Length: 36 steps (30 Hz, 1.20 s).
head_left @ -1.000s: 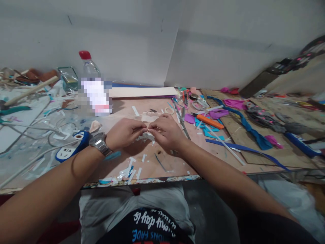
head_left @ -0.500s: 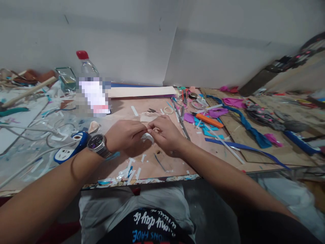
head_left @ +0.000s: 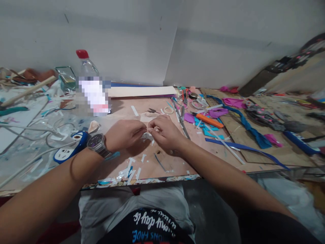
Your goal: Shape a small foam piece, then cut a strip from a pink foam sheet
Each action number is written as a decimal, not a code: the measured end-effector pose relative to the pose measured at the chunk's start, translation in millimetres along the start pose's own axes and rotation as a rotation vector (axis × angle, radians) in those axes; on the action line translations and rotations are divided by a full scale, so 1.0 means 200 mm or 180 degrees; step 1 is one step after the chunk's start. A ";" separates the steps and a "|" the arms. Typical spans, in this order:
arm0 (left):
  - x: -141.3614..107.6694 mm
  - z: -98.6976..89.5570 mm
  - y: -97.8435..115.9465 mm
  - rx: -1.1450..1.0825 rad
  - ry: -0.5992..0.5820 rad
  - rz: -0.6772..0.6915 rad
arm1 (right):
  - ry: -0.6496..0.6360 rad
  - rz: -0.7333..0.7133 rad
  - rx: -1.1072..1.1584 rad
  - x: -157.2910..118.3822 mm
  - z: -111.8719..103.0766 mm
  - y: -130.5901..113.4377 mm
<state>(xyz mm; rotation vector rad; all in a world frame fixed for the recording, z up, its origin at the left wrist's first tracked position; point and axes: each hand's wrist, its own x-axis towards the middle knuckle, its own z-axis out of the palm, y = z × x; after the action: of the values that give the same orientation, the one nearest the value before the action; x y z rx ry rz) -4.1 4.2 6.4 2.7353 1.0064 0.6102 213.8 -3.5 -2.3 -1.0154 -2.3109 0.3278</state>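
My left hand (head_left: 126,135), below a wristwatch, is closed in a pinch near the middle of the table. Fingertip to fingertip with it, my right hand (head_left: 164,134) pinches too. Between and just under the fingers shows a small whitish strip (head_left: 148,136), mostly hidden by them; which hand grips it is hard to make out. Beyond the hands lie a pale flat piece (head_left: 146,118), small dark scissors (head_left: 153,110) and a cream tape ring (head_left: 168,110). White paper scraps (head_left: 130,169) are scattered on the near side.
On the left are a blue-and-white power strip (head_left: 66,152) with cables and a red-capped bottle (head_left: 86,64). To the right lie an orange utility knife (head_left: 209,120), a blue strip (head_left: 246,151) and a brown board (head_left: 233,135). A wall (head_left: 127,40) rises behind the table.
The fingers have shifted slightly and the whitish strip beneath them looks different in shape. My left wrist has turned a little. Both hands stay together at the same spot.
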 end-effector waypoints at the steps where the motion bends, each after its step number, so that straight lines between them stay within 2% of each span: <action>1: 0.00 0.00 0.00 -0.0012 -0.0027 -0.0040 | 0.0023 0.0002 -0.0010 0.00 0.00 0.01; 15: 0.00 0.01 0.01 -0.0104 -0.0188 -0.0063 | -0.0213 -0.0115 -0.0213 0.01 0.00 -0.01; 23: -0.01 -0.03 0.01 -0.0279 -0.0315 -0.0269 | -0.0198 -0.0192 -0.0137 0.00 -0.01 0.00; 32: 0.00 -0.03 0.00 0.0093 -0.0307 -0.0432 | -0.0139 -0.0243 -0.0162 0.00 -0.02 0.01; 36: 0.00 -0.03 0.00 -0.0192 -0.0383 -0.0293 | -0.0118 -0.0269 -0.0138 0.00 -0.02 0.01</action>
<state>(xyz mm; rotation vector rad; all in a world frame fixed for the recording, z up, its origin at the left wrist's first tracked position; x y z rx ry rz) -7.0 3.3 12.4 2.6217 1.0602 0.4478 217.4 -1.3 -0.8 -0.9366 -2.3957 0.2656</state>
